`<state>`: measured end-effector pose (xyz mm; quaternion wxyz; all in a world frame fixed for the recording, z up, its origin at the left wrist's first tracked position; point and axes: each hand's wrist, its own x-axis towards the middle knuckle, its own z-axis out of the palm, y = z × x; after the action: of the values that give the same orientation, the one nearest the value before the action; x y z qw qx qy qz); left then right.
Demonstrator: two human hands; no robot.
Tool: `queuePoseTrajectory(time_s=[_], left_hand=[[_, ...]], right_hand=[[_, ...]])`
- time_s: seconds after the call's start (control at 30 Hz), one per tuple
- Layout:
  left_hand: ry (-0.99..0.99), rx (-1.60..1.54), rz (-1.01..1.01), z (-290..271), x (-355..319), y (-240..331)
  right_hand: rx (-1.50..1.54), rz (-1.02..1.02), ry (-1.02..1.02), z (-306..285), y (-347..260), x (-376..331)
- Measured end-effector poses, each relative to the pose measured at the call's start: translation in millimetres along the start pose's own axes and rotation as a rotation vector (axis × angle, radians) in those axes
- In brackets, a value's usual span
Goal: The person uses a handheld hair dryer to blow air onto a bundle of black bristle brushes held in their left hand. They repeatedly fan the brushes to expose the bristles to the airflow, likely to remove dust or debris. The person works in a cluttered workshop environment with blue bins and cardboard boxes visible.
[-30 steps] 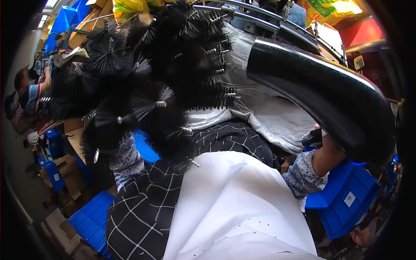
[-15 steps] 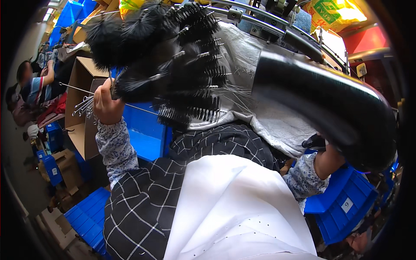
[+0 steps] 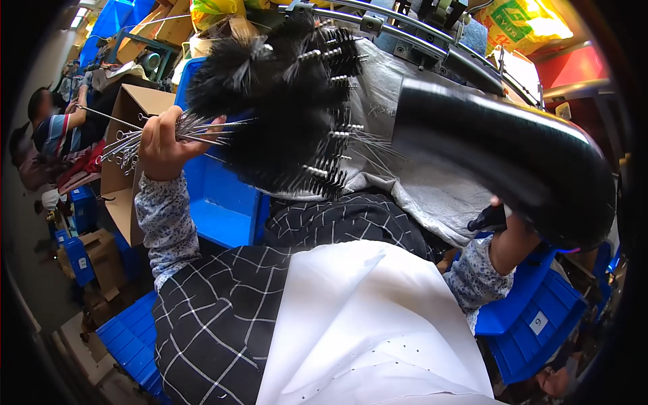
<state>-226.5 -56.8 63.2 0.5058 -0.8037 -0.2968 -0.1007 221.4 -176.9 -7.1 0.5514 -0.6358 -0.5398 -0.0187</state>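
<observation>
More wire handles (image 3: 196, 128) — newly visible

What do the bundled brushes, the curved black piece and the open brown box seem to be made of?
Brushes: silvery twisted wire stems, evidently metal; fine black bristles, perhaps synthetic.
Curved black piece: smooth gloss with bright highlight; possibly plastic or painted metal.
Brown box: probably cardboard, judging by its matte folded flaps.

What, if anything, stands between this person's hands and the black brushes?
Nothing visible for the left hand: it grips the black twisted-wire brushes directly. The right hand is partly hidden by a curved black piece, and grey cloth lies between it and the brushes in this picture; depth is unclear.
</observation>
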Motion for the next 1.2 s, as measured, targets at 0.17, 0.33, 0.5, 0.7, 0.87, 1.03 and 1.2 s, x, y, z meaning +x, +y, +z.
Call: queuePoseTrajectory(time_s=[0.17,0.33,0.5,0.7,0.87,1.03,1.2], left_hand=[[-0.052,-0.184,-0.059,16.2,-31.3,-6.2],[-0.045,-0.214,-0.188,21.1,-61.9,-3.7],[-0.187,-0.54,-0.569,27.8,-94.8,12.3],[-0.056,-0.713,-0.768,13.7,-51.4,44.4],[-0.094,-0.935,-0.907,11.4,-52.6,49.0],[-0.137,-1.009,-0.847,15.9,-61.5,47.5],[-0.157,-1.162,-0.992,10.3,-54.3,57.1]], right_hand=[[0.334,0.225,-0.003,6.4,-16.7,-1.2],[0.306,0.374,-0.072,1.1,-23.7,-0.9],[0.452,0.401,-0.105,10.5,-34.2,5.2],[0.543,0.443,-0.095,18.8,-45.3,13.1],[0.556,0.358,-0.054,29.6,-55.7,21.0],[0.527,0.33,-0.032,36.1,-64.4,27.2],[0.154,0.023,-0.074,34.5,-47.0,18.2]])
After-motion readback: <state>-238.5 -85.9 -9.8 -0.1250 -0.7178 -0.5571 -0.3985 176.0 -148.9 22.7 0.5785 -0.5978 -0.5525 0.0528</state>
